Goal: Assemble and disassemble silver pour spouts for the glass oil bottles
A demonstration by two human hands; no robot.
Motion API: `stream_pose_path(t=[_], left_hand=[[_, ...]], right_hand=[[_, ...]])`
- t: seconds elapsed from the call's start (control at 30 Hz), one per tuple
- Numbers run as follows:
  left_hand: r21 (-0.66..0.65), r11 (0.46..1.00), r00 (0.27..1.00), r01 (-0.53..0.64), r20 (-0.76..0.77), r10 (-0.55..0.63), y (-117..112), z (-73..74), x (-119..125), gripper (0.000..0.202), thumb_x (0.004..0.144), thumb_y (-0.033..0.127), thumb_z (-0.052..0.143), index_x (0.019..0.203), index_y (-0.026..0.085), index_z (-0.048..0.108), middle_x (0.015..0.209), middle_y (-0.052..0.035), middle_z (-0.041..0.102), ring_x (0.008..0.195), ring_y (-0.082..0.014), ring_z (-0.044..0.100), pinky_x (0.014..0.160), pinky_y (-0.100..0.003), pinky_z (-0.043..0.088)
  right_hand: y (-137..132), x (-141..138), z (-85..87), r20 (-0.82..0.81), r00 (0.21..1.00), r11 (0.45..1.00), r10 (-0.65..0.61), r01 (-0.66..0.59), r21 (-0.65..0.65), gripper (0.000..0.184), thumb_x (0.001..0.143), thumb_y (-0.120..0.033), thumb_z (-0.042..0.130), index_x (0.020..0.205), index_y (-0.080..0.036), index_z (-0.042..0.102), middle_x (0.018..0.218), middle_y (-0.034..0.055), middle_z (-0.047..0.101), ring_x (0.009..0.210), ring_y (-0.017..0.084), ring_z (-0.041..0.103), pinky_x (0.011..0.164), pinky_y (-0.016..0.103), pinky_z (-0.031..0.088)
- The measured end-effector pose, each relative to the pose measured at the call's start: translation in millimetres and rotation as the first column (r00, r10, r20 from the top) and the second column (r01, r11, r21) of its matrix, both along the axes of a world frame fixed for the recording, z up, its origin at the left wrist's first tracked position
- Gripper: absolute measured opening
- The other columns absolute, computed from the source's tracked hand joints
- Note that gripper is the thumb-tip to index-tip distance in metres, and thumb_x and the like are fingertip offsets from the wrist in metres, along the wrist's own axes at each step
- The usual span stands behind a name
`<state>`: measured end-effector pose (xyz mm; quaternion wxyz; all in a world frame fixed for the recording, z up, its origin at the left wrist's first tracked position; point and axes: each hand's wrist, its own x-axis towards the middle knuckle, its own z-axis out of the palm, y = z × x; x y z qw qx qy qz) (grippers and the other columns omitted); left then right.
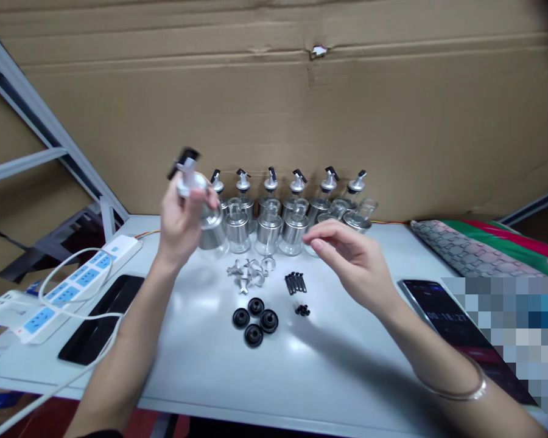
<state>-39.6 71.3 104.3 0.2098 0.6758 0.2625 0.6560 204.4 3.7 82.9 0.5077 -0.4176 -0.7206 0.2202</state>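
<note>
Near edge of the worktop (256,398) runs right below my forearms; most room to move is from there up to the four black stoppers (241,318). Left side hemmed by a dark phone (101,319) and the power strip (77,291), cable crossing by my left forearm. Right side: timer phone (438,316), partly behind my right forearm.

Past the stoppers: small black bits (302,310), black levers (296,283), pile of silver spouts (243,277), all between my arms.

Right hand (354,258): raised, fingers loosely bent, just right of the levers; can't tell if thumb meets fingertip. Left hand (182,216): wrapped around the neck of a spout-topped bottle (211,228), blurred; can't tell if its base touches down. That bottle is well left of my right hand.

Farther: spoutless bottles (268,234) between my hands, then the spouted row (270,182), cardboard (274,109) close behind.
</note>
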Motion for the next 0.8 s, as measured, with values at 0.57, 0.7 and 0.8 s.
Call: stream_pose_path(t=[0.57, 0.7, 0.8], left_hand=[[0.502, 0.855, 0.451, -0.131, -0.737, 0.503, -56.3, -33.5, 65.9, 0.016, 0.091, 0.011, 0.036, 0.081, 0.016, 0.047, 0.065, 0.0003, 0.059, 0.061, -0.0161, 0.056, 0.072, -0.032, 0.033], [0.457, 0.884, 0.44, -0.099, -0.777, 0.451, -55.6, -38.7, 67.2, 0.015, 0.088, 0.01, 0.036, 0.079, 0.017, 0.045, 0.061, 0.0015, 0.056, 0.058, -0.0156, 0.056, 0.071, -0.03, 0.037], [0.437, 0.898, 0.446, -0.056, -0.793, 0.415, -52.9, -41.0, 66.6, 0.012, 0.087, 0.01, 0.04, 0.079, 0.017, 0.046, 0.06, 0.0031, 0.056, 0.057, -0.0138, 0.057, 0.074, -0.029, 0.041]], right_hand=[[-22.7, -32.4, -13.3, -0.367, 0.93, 0.891, 0.036, -0.196, -0.409, 0.044, 0.078, -0.054, 0.059, 0.061, -0.022, 0.036, 0.049, -0.0071, 0.037, 0.047, 0.009, 0.034, 0.048, 0.023, 0.029], [-21.8, -35.6, -20.4, -0.384, 0.923, 0.884, -0.01, -0.171, -0.434, 0.041, 0.079, -0.047, 0.06, 0.058, -0.022, 0.035, 0.045, -0.0073, 0.039, 0.046, 0.009, 0.035, 0.048, 0.024, 0.028], [-22.4, -37.0, -22.3, -0.397, 0.916, 0.893, -0.063, -0.126, -0.432, 0.037, 0.076, -0.038, 0.062, 0.059, -0.022, 0.034, 0.046, -0.0081, 0.039, 0.047, 0.009, 0.036, 0.05, 0.024, 0.03]])
